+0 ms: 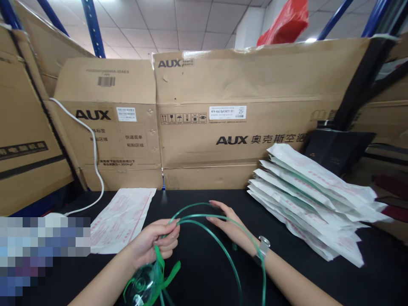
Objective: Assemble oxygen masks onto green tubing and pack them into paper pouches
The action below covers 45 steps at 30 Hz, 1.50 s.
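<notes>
My left hand (pixel 159 240) is closed around loops of thin, clear green tubing (pixel 264 276), pinched between thumb and fingers. Below that hand hangs a clear oxygen mask (pixel 143 280) with a bright green strap (pixel 170 275), partly cut off by the bottom edge. My right hand (pixel 225 219), with a watch on its wrist, has its fingers stretched and its thumb apart. Its fingertips are at the far end of one tubing loop; whether they touch it I cannot tell. Other loops arch across the right hand and forearm and run down out of view.
A pile of white printed paper pouches (pixel 306 204) stands on the black table at right. One flat pouch (pixel 124 221) lies at left, near a white cable (pixel 95 157). Large cardboard boxes (pixel 197 148) wall off the back. The lower left corner is pixelated.
</notes>
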Each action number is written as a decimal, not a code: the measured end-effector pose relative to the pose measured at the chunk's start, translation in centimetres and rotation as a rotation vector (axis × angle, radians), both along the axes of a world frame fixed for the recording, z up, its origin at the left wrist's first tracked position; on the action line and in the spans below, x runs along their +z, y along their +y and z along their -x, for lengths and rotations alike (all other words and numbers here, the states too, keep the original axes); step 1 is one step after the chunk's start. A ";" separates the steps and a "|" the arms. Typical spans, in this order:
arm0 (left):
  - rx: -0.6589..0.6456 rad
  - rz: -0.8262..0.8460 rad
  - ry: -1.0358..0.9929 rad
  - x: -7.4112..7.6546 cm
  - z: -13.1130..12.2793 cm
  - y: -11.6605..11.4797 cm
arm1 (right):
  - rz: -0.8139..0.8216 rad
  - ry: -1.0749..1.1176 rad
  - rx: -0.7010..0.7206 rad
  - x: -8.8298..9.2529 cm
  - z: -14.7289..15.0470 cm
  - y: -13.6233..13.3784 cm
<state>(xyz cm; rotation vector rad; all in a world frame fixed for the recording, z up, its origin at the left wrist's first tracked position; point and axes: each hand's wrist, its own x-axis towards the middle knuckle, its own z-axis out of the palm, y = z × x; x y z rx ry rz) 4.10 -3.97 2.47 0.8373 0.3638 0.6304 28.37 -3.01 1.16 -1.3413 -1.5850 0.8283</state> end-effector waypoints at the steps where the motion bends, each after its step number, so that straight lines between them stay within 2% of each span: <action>1: -0.013 -0.004 0.019 0.0 -0.1 -0.1 | 0.010 0.042 0.059 0.0 0.0 0.1; 4: -0.008 -0.006 0.068 -0.1 -0.2 0.0 | 0.091 0.160 0.230 0.2 0.1 0.2; 6: 0.031 -0.002 0.080 -0.4 -0.3 0.3 | 0.105 0.197 0.239 0.5 0.0 0.3; 12: 0.088 0.003 0.083 -1.1 -0.3 1.3 | 0.026 0.251 0.106 1.8 -1.1 0.4; 14: 0.109 0.002 0.084 -1.0 -0.3 1.4 | 0.001 0.353 0.044 1.9 -1.4 0.5; 18: 0.181 0.006 0.074 -1.0 0.0 1.8 | 0.010 0.615 -0.046 1.6 -1.6 0.8; 26: 0.256 0.028 0.128 -1.0 0.6 2.3 | -0.036 0.773 -0.196 1.1 -2.9 1.5; 29: 0.243 0.006 0.197 -0.6 0.3 1.7 | 0.007 0.781 -0.213 1.0 -3.2 1.6; 32: 0.171 -0.076 0.298 -0.1 0.1 1.0 | 0.104 0.750 -0.182 0.8 -3.1 1.7; 35: 0.118 -0.112 0.284 0.4 0.2 0.6 | 0.206 0.713 -0.130 0.5 -2.8 1.6; 37: 0.168 -0.121 0.211 0.7 0.4 0.6 | 0.242 0.694 -0.099 0.4 -2.6 1.5; 40: 0.356 -0.112 0.101 0.9 0.6 1.2 | 0.235 0.681 -0.075 0.6 -2.2 1.4; 42: 0.474 -0.075 0.047 0.8 0.8 1.7 | 0.191 0.674 -0.074 0.8 -1.8 1.2; 45: 0.541 -0.036 0.002 0.7 1.0 2.1 | 0.086 0.656 -0.053 1.0 -1.1 0.9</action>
